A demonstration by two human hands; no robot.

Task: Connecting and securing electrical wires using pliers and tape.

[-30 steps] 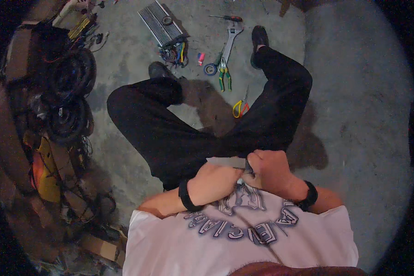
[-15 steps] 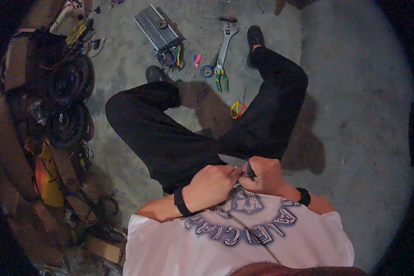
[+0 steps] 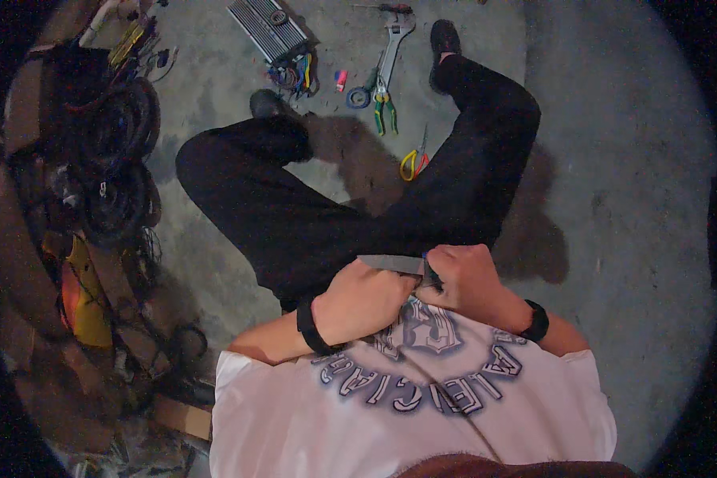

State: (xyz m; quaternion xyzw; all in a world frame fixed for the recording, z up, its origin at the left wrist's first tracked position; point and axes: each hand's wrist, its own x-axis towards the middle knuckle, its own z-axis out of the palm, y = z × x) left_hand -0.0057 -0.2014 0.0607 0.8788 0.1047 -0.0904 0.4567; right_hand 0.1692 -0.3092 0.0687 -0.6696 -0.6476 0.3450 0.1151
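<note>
Close in front of my shirt, both hands are together over my lap. My right hand point(image 3: 466, 279) is closed around the dark handle of a knife. The flat grey knife blade point(image 3: 392, 264) points left, passing along the far side of my left knuckles. My left hand point(image 3: 365, 304) is closed beside it, its fingertips almost meeting the right hand. Whatever the left fingers pinch is hidden under the hand and too small to make out.
On the floor ahead lie scissors point(image 3: 409, 166), green-handled pliers point(image 3: 385, 114), an adjustable wrench point(image 3: 389, 56), a tape roll point(image 3: 358, 98), a screwdriver point(image 3: 394, 8) and a finned metal box point(image 3: 269, 32) with wires. Black coils point(image 3: 115, 203) and cardboard pile up at left.
My hands have shifted slightly apart and away from my shirt. More of the knife blade shows, now reaching further left over the left hand. Floor items sit higher in the picture.
</note>
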